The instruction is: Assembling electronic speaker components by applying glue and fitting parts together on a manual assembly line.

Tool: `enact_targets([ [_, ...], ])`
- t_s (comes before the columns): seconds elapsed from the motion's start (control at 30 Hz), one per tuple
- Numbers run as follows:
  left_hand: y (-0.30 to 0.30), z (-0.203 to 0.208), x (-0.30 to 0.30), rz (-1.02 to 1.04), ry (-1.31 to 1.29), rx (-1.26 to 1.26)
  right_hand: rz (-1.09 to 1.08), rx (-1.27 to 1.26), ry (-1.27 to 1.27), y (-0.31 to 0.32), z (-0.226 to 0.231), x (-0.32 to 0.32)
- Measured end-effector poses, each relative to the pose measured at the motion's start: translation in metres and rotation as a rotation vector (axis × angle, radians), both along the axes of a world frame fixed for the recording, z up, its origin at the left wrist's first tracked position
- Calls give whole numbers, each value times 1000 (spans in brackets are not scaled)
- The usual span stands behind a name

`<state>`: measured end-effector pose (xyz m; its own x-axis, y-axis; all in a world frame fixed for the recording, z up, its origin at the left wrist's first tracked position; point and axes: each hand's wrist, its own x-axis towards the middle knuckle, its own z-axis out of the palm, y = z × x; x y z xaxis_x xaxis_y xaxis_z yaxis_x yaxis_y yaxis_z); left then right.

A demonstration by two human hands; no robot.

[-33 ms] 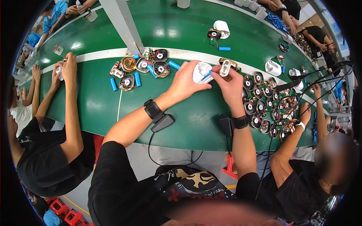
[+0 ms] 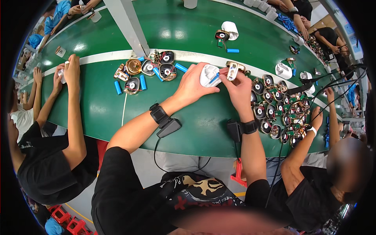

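1. Head view, centre of frame: holding the white housing point(image 2: 208, 74) in the left hand point(image 2: 192, 84), fingers wrapped around its wall.
2. Just right of centre: apparently pinching the gold-rimmed assembly point(image 2: 234, 72) in the right hand point(image 2: 239, 87), beside the blue piece point(image 2: 214, 78), probably a cell, inside the housing; cannot tell if touching.
3. Best: steady the housing, avoid rim knocks.

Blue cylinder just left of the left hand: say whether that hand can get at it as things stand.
Probably not freely: the left hand is holding the white housing, though the blue cylinder lies close by with nothing seen on top.
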<state>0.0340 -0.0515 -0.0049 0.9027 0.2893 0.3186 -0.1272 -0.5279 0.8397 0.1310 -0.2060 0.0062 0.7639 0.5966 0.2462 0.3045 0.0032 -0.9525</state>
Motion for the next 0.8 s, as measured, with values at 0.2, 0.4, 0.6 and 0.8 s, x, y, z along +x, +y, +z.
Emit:
enact_targets([
  [0.2, 1, -4, -2, 27, 30, -17, 12, -191, -267, -3, 7, -5],
  [0.4, 2, -6, -1, 34, -33, -39, 107, -140, -56, 6, 5, -15],
  [0.6, 1, -7, 0, 58, -20, -36, 131, -180, -245, 7, 3, -16],
  [0.8, 0, -5, -1, 82, -41, -81, 21, 18, -147, 13, -19, -23],
])
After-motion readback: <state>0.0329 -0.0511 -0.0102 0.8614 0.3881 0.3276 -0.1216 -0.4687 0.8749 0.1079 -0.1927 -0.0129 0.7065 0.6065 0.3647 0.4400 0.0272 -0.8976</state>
